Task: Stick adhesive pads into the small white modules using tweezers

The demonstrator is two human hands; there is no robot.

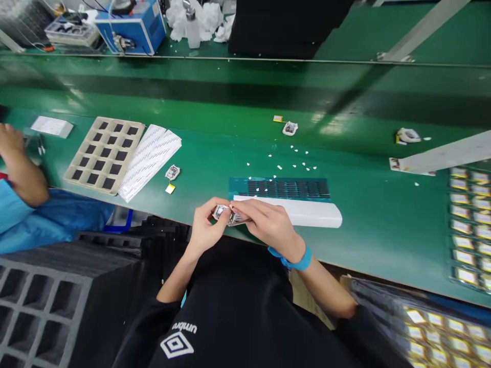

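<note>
My left hand (206, 227) is closed around a small white electronic device housing (221, 211), thumb and fingers at its edges, just above the bench's front edge. Against its right side my right hand (270, 221) is closed, fingertips pinched together; what lies between them is too small to make out. A shiny grey part (238, 219) shows under the right fingers. Just beyond the right hand lie a white backing strip (312, 212) with a rounded end and a sheet of dark adhesive strips (289, 189). Several white scraps (279, 167) are scattered behind the sheet.
On the left are a beige tray (142, 134) with black pads, white printed strips (151, 158) and a housing with a battery (172, 173). Another housing (290, 128) lies farther back. A co-worker's arm (23, 168) is at far left. A metal post (452, 152) and battery tray (466, 225) stand right.
</note>
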